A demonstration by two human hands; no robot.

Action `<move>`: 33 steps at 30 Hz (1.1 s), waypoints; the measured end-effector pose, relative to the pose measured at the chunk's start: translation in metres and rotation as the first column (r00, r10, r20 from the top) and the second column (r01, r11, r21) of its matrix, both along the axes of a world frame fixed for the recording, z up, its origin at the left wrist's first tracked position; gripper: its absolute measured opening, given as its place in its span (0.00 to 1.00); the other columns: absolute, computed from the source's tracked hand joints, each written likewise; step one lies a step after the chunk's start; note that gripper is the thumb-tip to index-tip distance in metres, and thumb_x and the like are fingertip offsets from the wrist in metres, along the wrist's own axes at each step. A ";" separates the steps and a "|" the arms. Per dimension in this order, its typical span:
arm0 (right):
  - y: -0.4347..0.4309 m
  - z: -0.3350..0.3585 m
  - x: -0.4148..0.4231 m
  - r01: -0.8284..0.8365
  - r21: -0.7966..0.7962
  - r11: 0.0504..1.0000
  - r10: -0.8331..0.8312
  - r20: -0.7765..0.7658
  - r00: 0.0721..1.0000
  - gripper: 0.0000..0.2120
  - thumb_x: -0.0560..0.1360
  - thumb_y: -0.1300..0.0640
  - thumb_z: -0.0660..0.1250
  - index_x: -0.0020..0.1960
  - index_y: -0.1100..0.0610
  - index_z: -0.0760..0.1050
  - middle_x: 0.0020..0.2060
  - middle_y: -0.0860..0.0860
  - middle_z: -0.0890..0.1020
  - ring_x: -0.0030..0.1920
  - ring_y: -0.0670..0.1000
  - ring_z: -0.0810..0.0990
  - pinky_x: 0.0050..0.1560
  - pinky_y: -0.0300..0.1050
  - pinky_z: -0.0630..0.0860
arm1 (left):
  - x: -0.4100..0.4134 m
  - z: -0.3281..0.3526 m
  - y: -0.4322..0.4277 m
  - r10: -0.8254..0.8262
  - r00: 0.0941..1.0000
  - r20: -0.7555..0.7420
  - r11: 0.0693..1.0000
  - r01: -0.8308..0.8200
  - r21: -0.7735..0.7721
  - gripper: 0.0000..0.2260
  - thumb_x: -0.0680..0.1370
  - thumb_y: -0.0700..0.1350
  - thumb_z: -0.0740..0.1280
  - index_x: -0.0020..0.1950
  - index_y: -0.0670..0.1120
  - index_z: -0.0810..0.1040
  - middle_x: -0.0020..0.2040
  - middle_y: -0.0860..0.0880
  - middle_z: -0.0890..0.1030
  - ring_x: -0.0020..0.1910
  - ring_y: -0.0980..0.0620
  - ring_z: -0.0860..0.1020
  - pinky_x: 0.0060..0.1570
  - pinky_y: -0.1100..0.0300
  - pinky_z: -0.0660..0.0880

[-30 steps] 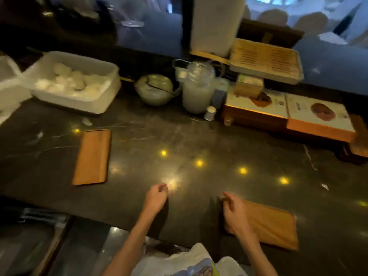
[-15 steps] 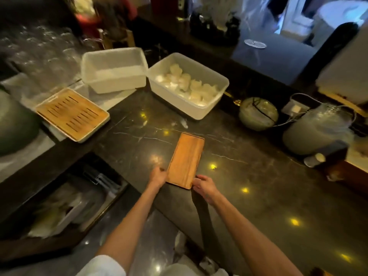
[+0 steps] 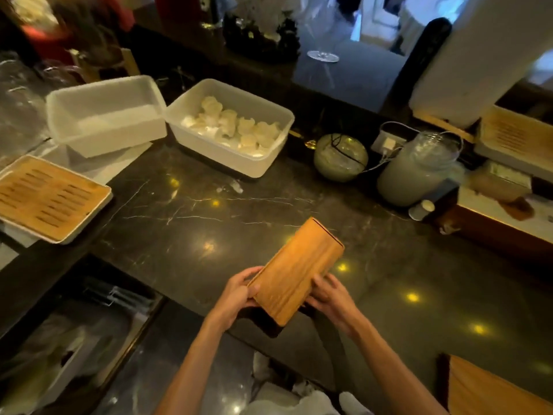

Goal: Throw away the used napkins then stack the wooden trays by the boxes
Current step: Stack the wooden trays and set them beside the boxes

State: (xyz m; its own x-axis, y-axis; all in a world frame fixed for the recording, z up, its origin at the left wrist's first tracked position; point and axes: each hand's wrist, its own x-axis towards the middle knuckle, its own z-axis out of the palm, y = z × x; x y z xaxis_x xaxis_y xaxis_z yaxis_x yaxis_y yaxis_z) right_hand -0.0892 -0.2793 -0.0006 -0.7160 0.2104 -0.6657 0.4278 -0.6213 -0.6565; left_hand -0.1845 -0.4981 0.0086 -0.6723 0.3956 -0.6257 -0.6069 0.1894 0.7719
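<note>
A long narrow wooden tray (image 3: 294, 271) is lifted off the dark marble counter (image 3: 185, 211), tilted with its far end pointing up and right. My left hand (image 3: 238, 295) grips its near left edge and my right hand (image 3: 327, 295) grips its near right edge. A second wooden tray (image 3: 484, 390) lies at the bottom right corner, partly cut off. The printed boxes (image 3: 508, 211) sit at the right edge of the counter. Below the counter edge, between my arms, white crumpled material (image 3: 287, 396) shows, too blurred to identify.
Two white plastic tubs stand at the back: one looks bare inside (image 3: 104, 115), one (image 3: 230, 127) holds several pale rolled pieces. A slatted bamboo tray (image 3: 51, 199) sits at left. A green bowl (image 3: 341, 157) and a glass jar (image 3: 419, 172) stand near the boxes.
My view swung left to the narrow tray. Both hands reached its near end, then lifted it off the counter and brought it right and closer to me.
</note>
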 end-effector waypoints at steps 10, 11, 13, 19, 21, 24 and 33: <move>0.141 0.038 0.193 0.317 0.302 0.899 -0.341 0.030 0.940 0.17 0.77 0.59 0.66 0.65 0.58 0.72 0.52 0.56 0.81 0.49 0.54 0.81 0.48 0.52 0.80 | 0.102 0.020 0.132 -0.158 0.980 0.120 0.964 0.126 0.235 0.17 0.77 0.37 0.67 0.66 0.45 0.76 0.59 0.42 0.81 0.55 0.47 0.80 0.51 0.55 0.78; 0.150 0.040 0.217 0.363 0.323 0.874 -0.393 0.032 0.919 0.15 0.78 0.59 0.64 0.65 0.59 0.72 0.50 0.55 0.81 0.46 0.52 0.81 0.46 0.49 0.79 | 0.122 0.021 0.150 -0.136 0.979 0.151 0.963 0.095 0.252 0.19 0.76 0.35 0.66 0.67 0.41 0.73 0.59 0.41 0.80 0.56 0.46 0.79 0.54 0.52 0.77; 0.165 0.037 0.267 0.422 0.381 0.822 -0.477 0.059 0.877 0.14 0.80 0.57 0.62 0.64 0.60 0.73 0.49 0.56 0.81 0.43 0.52 0.79 0.43 0.46 0.76 | 0.164 0.024 0.182 -0.136 0.978 0.159 0.970 0.099 0.220 0.19 0.77 0.33 0.65 0.68 0.38 0.71 0.59 0.40 0.80 0.57 0.45 0.79 0.59 0.49 0.75; 0.196 0.014 0.407 0.338 0.664 0.667 -0.540 0.118 0.834 0.20 0.79 0.62 0.62 0.71 0.59 0.69 0.52 0.60 0.81 0.40 0.55 0.79 0.34 0.36 0.78 | 0.268 0.017 0.265 -0.527 0.841 -0.119 0.843 0.500 -0.198 0.18 0.80 0.37 0.62 0.69 0.48 0.71 0.61 0.46 0.80 0.60 0.48 0.78 0.63 0.48 0.75; 0.205 0.010 0.436 0.360 0.693 0.625 -0.585 0.109 0.804 0.21 0.79 0.63 0.63 0.71 0.60 0.68 0.48 0.57 0.81 0.35 0.52 0.77 0.29 0.33 0.77 | 0.292 0.011 0.285 -0.632 0.759 -0.158 0.763 0.574 -0.297 0.17 0.80 0.40 0.62 0.68 0.52 0.72 0.57 0.49 0.80 0.58 0.48 0.78 0.60 0.47 0.76; 0.221 -0.001 0.465 0.365 0.705 0.608 -0.589 0.092 0.803 0.19 0.78 0.64 0.63 0.69 0.57 0.71 0.41 0.50 0.82 0.34 0.51 0.77 0.30 0.35 0.78 | 0.316 0.005 0.309 -0.666 0.722 -0.191 0.729 0.574 -0.373 0.17 0.80 0.43 0.62 0.69 0.53 0.71 0.56 0.51 0.80 0.57 0.50 0.78 0.58 0.49 0.77; 0.264 -0.005 0.462 0.067 0.806 0.589 -0.434 0.246 0.867 0.20 0.80 0.57 0.61 0.72 0.54 0.69 0.56 0.58 0.77 0.59 0.56 0.77 0.63 0.54 0.73 | 0.331 -0.002 0.362 -0.747 0.603 -0.281 0.613 0.460 -0.642 0.16 0.80 0.42 0.59 0.68 0.48 0.67 0.62 0.42 0.72 0.61 0.44 0.74 0.64 0.47 0.73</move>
